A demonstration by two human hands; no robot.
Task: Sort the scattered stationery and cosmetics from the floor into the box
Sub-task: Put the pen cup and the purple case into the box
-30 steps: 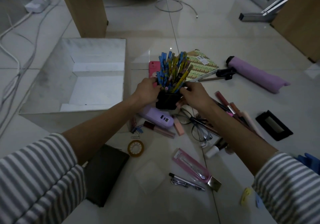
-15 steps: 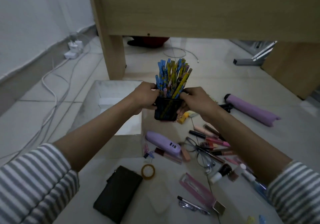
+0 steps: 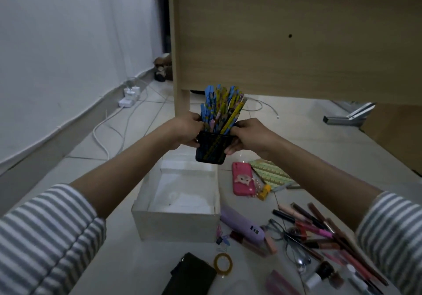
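Nearest us, a flat black wallet (image 3: 191, 274) and a thin tape ring (image 3: 223, 263) lie on the glossy tiles. Slim cosmetic pencils (image 3: 315, 228) are fanned out to the right. Beyond them sits the open white box (image 3: 175, 226), rectangular, with its long axis running away from us. By its far end we hold a black pen cup (image 3: 211, 149) upright in the air, its blue and yellow pencils (image 3: 222, 107) pointing up. With arms stretched forward, our left hand (image 3: 185, 130) and right hand (image 3: 249, 135) curl their fingers round its sides. A wood-grain desk panel (image 3: 296, 31) stands behind.
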